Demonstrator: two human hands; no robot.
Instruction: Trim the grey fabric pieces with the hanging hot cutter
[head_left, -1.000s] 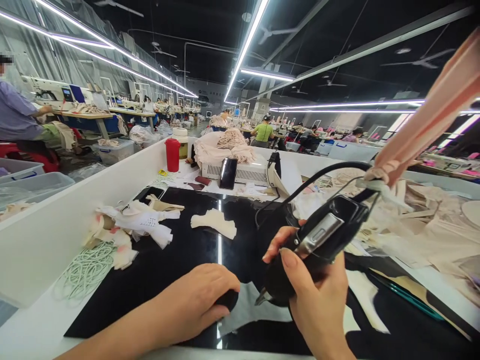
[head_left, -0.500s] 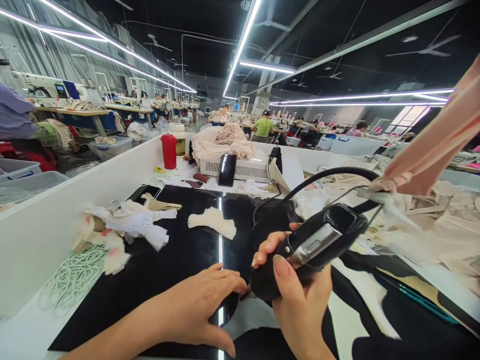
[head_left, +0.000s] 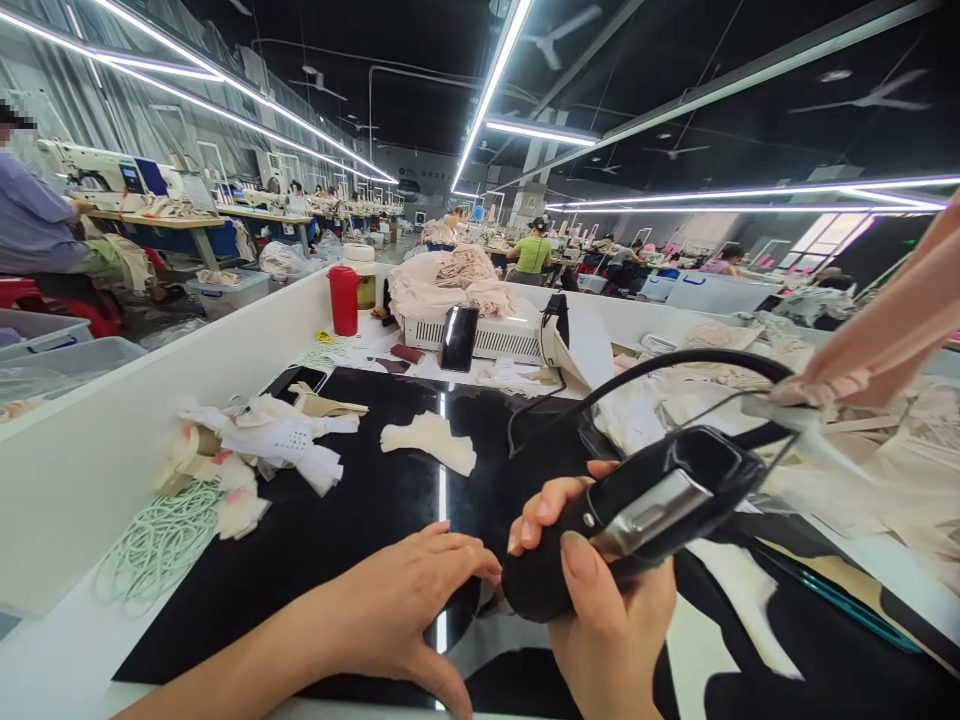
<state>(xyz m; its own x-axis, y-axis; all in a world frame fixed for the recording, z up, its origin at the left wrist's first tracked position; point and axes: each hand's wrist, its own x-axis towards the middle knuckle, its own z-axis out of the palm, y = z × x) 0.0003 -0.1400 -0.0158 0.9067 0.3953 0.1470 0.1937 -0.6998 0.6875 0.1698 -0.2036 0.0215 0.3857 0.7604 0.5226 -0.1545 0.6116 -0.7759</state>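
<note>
My right hand [head_left: 600, 610] is wrapped round a black corded power tool [head_left: 637, 510] with a silver plate along its top. Its working end points down and left, and the tip is hidden near my left fingertips. A strip of pink fabric [head_left: 877, 330] is tied to the tool's cord end and runs up to the right. My left hand [head_left: 405, 610] has its fingers stretched out and thumb apart, over the glossy black sheet [head_left: 337, 570]. Beside the tool tip, a pale grey area [head_left: 517, 635] shows between black shapes. A cream cut piece [head_left: 429, 443] lies beyond my left hand.
White fabric scraps [head_left: 277, 435] and pale green cord [head_left: 161, 535] lie at the left. A phone [head_left: 458, 338] leans on a white vented box [head_left: 502, 337] at the back, near a red cup [head_left: 343, 300]. Teal tweezers [head_left: 859, 610] and fabric piles [head_left: 892, 450] lie right. White walls edge the table.
The camera view has shifted slightly. The tool in my right hand has tilted a little and its cord end sits further right and lower. My left hand has barely moved.
</note>
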